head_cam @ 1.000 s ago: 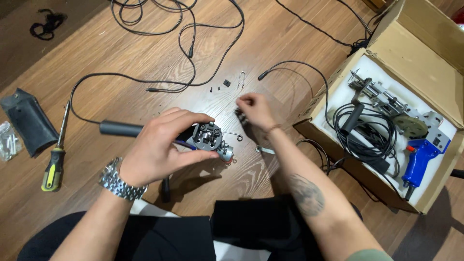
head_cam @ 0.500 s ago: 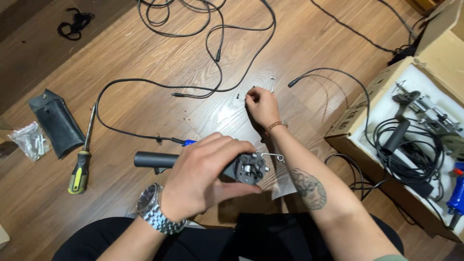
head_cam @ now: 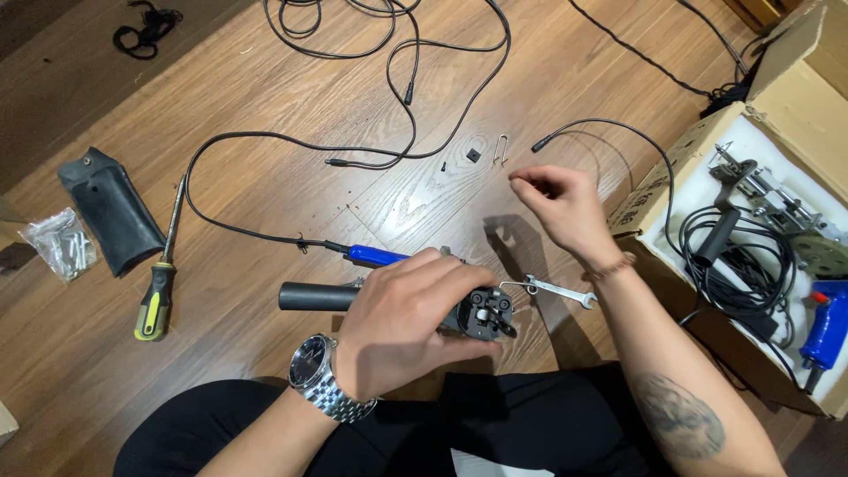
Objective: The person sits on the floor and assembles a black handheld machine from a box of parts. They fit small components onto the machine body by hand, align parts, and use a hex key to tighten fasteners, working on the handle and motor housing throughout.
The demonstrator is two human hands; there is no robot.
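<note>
Head view: the tool point(head_cam: 481, 311), a black handheld device with a cylindrical grip sticking out toward 9 o'clock and exposed metal works at its 3 o'clock end, lies on the wooden floor point(head_cam: 291, 97) just in front of the person's lap. The left hand point(head_cam: 402, 322) is clamped over its body from above, likely pinning it so the open mechanism faces the other hand. A blue-sleeved cord point(head_cam: 375, 256) leaves the tool toward 10 o'clock and runs off across the boards.

The right hand point(head_cam: 556, 205) hovers at 1 o'clock from the tool, fingertips pinched together; whether they hold some small part, I cannot tell. Just beside the mechanism, at 3 o'clock, lies a small wrench point(head_cam: 552, 289), close enough to grab. At 12 o'clock, near the right hand, small loose parts rest apart from each other: a bent wire clip point(head_cam: 502, 148), a black square piece point(head_cam: 473, 155) and a tiny screw point(head_cam: 442, 165).

Farther out at 9 o'clock lie a screwdriver point(head_cam: 162, 283), a black pouch point(head_cam: 110, 208) and a clear bag point(head_cam: 57, 240) of small hardware. At 3 o'clock an open cardboard box point(head_cam: 680, 163) holds white foam with a coiled black cable point(head_cam: 742, 265), a metal assembly point(head_cam: 768, 196) and a blue-handled piece point(head_cam: 829, 322).
</note>
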